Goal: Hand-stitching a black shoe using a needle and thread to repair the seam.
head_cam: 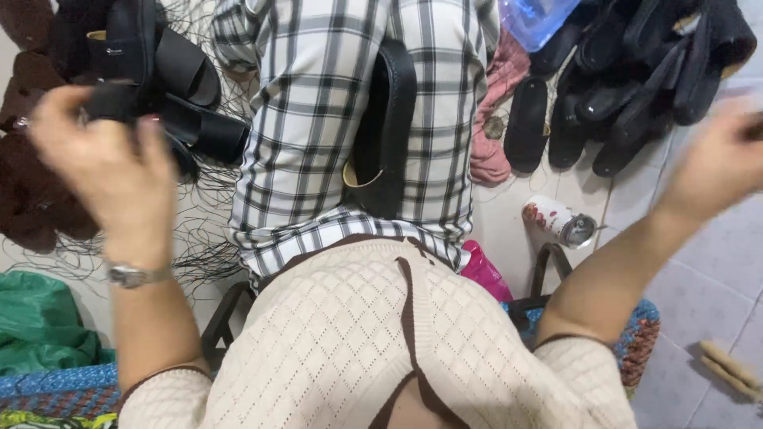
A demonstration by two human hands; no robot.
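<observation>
Left hand (99, 163), at ten o'clock, fingers closed on a black sandal (135, 67) that rests against more black sandals (195, 107) and brown fuzzy material (32, 191); a wristwatch (131, 276) is on that wrist. Right hand (727, 159), at two o'clock, raised and blurred, grip cannot be told, near a heap of black footwear (636, 71). Lap: plaid cloth (318, 119) with a black sole (385, 127) lying at twelve o'clock; a can (556, 221) lies on the tiled floor (699, 262).

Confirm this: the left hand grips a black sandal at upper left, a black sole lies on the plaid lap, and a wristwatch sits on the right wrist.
Wrong wrist. The head view shows the wristwatch below the left hand, which grips the black sandal; the black sole does lie on the lap.
</observation>
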